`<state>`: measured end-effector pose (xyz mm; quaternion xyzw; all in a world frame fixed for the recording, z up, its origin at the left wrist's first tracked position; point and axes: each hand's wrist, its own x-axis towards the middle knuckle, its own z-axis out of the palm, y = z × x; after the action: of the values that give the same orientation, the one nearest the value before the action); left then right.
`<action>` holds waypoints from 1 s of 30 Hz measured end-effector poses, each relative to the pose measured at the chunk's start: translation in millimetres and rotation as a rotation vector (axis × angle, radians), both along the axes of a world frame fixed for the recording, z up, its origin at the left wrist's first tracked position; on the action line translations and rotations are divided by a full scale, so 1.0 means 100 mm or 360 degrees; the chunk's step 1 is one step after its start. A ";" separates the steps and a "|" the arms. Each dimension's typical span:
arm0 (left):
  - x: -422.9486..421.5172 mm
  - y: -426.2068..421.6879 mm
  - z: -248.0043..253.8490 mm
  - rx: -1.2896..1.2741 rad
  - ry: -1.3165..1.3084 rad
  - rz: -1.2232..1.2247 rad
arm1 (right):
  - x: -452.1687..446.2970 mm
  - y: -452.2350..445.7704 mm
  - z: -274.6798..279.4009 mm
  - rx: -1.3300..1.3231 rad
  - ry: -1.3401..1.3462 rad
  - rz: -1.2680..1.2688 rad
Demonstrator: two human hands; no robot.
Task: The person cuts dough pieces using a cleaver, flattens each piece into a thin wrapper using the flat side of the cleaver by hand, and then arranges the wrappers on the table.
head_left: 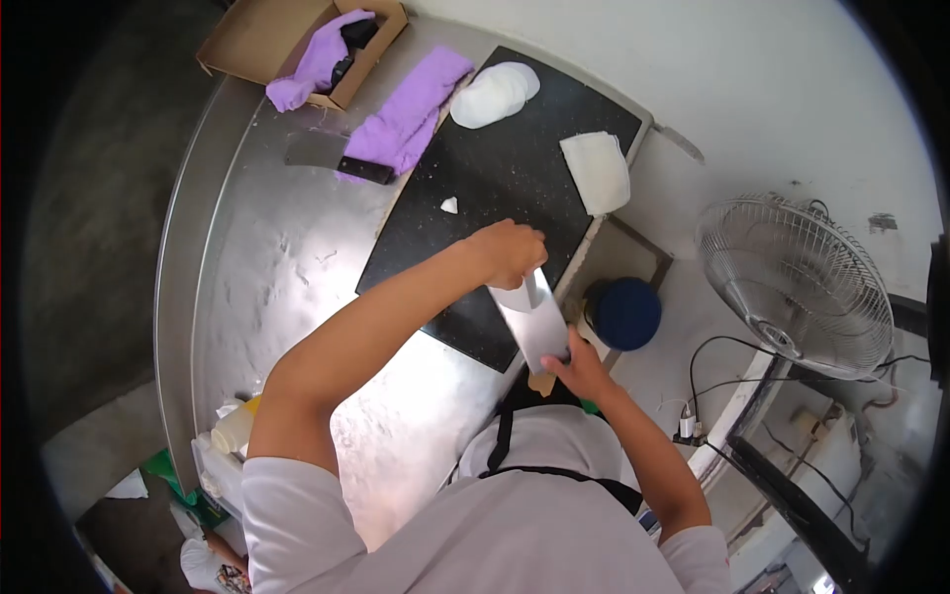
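My left hand [510, 254] is closed over the upper end of a shiny rectangular metal piece [534, 325], at the near right edge of a black board [465, 238]. A whitish shape shows beneath its fingers. My right hand [581, 368] grips the lower end, with the thumb on the metal. Below it is a small yellowish thing [541, 383]. On the board lie a small white scrap [449, 205], a stack of white round pieces [495, 94] at the far end and a folded white cloth [598, 173] at the right edge.
A cleaver [366, 169] lies left of the board, partly over a purple cloth [416, 104]. Behind are an open cardboard box [262, 40] and another purple cloth. To the right are a blue-lidded container [627, 313] and a wire fan [797, 287]. Another person [203, 564] shows lower left.
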<state>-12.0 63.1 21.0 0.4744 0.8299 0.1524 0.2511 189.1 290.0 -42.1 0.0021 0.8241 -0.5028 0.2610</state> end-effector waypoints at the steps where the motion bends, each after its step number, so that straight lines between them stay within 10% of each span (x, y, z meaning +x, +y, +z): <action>1: -0.05 0.00 0.09 -0.0206 -0.0286 0.0113 | 0.03 0.03 0.17 0.0089 -0.0100 0.0199; 6: -0.01 -0.39 0.26 0.0000 -0.0575 0.0528 | 0.13 0.43 0.32 0.0322 -0.0213 0.0700; 12: -0.15 -0.59 0.15 0.0574 -0.1487 0.1491 | -0.52 0.78 0.48 0.0266 -0.0246 0.0310; 17: -0.86 -0.40 0.27 0.1329 -0.1225 0.1733 | -1.25 0.80 0.35 0.0110 -0.0220 0.0587; 22: -1.69 -0.44 -0.17 0.1078 -0.0868 0.2238 | -1.91 0.78 0.38 0.0208 -0.0470 0.0811; 24: -1.79 -0.54 -0.48 0.0191 0.0267 0.2598 | -2.14 0.82 0.41 0.0263 -0.0463 0.0912; 26: -1.71 -0.71 -0.56 0.0209 0.0399 0.2699 | -2.26 0.87 0.41 0.0302 -0.0360 0.1009; 30: -0.93 -0.86 -0.19 0.0489 0.0314 0.2096 | -2.50 0.88 0.50 0.0122 -0.0488 0.0934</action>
<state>-105.1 -23.1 1.8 -0.0874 0.9334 0.3455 -0.0411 -61.2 378.3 8.3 -0.1498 0.7590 -0.3686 0.5154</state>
